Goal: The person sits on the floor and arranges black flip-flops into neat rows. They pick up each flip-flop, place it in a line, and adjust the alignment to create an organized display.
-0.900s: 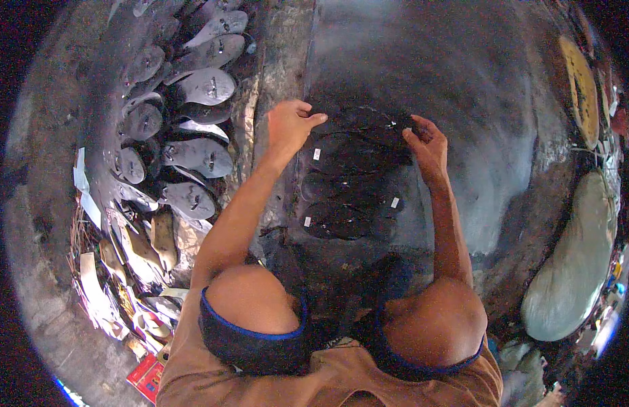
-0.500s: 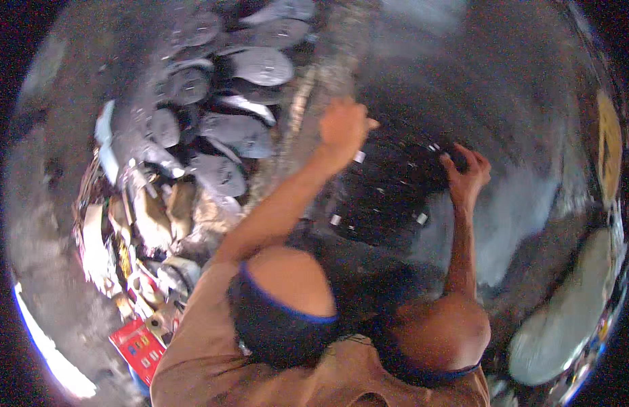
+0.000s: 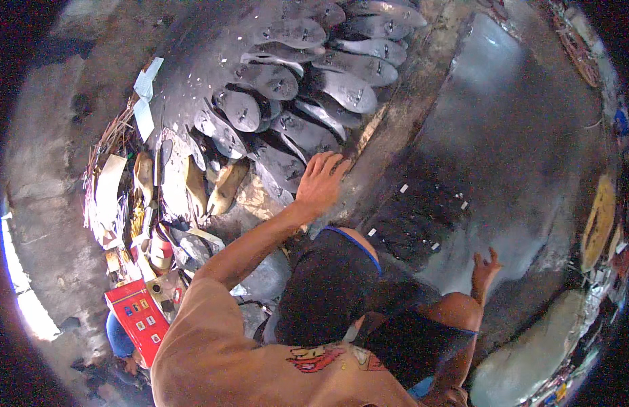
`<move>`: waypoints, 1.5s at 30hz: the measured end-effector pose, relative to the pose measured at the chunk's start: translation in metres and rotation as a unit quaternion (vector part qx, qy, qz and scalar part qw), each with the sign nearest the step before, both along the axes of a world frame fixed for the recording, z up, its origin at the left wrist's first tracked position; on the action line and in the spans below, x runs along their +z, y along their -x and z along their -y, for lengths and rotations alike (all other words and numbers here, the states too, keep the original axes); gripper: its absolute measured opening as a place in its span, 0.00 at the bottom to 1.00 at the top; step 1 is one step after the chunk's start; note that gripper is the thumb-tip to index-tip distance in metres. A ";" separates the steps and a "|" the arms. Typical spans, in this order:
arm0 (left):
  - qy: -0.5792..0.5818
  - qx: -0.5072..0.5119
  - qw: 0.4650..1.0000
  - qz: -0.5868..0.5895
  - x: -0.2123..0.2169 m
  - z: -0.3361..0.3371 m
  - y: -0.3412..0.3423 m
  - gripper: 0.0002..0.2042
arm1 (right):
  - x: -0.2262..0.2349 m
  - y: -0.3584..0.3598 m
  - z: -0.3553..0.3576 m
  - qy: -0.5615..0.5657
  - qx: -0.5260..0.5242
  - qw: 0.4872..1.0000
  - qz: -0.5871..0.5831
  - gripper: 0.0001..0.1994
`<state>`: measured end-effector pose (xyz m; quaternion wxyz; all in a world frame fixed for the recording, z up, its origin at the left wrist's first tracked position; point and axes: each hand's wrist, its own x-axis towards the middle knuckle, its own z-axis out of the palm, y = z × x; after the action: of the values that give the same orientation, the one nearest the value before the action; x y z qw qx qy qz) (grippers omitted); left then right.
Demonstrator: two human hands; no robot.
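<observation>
A careless brush by the spread, seemingly empty left hand (image 3: 320,184) could dislodge overlapping grey sole-shaped pieces (image 3: 302,130); the empty right hand (image 3: 486,270) is loosely parted near the dark flat slab's (image 3: 508,156) edge.

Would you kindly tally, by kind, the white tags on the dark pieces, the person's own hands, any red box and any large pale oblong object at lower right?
White tags on the dark pieces: 4
Hands, left hand and right hand: 2
Red box: 1
Large pale oblong object: 1
Total: 8
</observation>
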<state>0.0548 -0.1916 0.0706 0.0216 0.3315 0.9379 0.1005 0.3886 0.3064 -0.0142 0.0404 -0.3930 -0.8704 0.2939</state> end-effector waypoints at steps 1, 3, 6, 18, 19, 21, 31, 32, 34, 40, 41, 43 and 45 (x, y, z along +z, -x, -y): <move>0.047 -0.008 0.999 -0.013 -0.001 0.009 0.003 0.32 | 0.013 0.013 0.015 0.031 -0.008 0.999 0.036 0.31; 0.119 -0.033 0.991 -0.052 -0.024 0.022 0.014 0.38 | 0.030 0.024 0.026 0.038 0.003 0.998 0.050 0.32; 0.216 -0.055 0.975 -0.012 -0.043 0.008 0.032 0.30 | 0.029 0.038 0.029 -0.015 -0.010 1.000 -0.015 0.32; 0.058 -0.043 0.997 -0.021 0.043 0.026 0.064 0.31 | 0.064 0.036 0.082 0.118 -0.177 0.969 -0.125 0.29; 0.004 -0.020 1.000 -0.012 0.048 0.031 0.068 0.32 | 0.064 0.050 0.077 0.110 -0.160 0.974 -0.117 0.29; -0.064 0.014 0.998 0.023 0.047 0.039 0.075 0.33 | 0.058 0.073 0.074 0.149 -0.156 0.971 -0.107 0.29; 0.097 0.187 0.978 0.013 0.027 -0.049 0.064 0.39 | 0.049 0.093 0.047 0.117 0.029 0.991 -0.048 0.28; 0.101 0.212 0.972 0.023 0.018 -0.039 0.061 0.39 | 0.054 0.079 0.043 0.084 0.051 0.995 0.002 0.28; 0.100 0.237 0.966 0.019 0.009 -0.045 0.057 0.39 | 0.056 0.046 0.021 0.109 0.031 0.993 0.020 0.29; -0.186 0.368 0.911 -0.013 0.000 -0.080 0.047 0.32 | 0.052 0.034 -0.021 0.204 -0.095 0.974 -0.035 0.28; -0.114 0.392 0.911 -0.055 0.007 -0.080 0.042 0.32 | 0.049 0.046 -0.027 0.149 -0.072 0.986 -0.009 0.28; -0.129 0.411 0.898 -0.092 0.029 -0.076 0.025 0.31 | 0.083 0.075 -0.018 0.051 0.018 0.998 -0.018 0.27; -0.157 0.401 0.896 -0.112 0.067 -0.057 0.024 0.27 | 0.071 0.093 -0.007 0.149 -0.065 0.986 -0.036 0.27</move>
<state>0.0303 -0.1346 0.1376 -0.1776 -0.0644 0.9595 0.2089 0.2956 0.3130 0.0572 0.0322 -0.4398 -0.7874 0.4308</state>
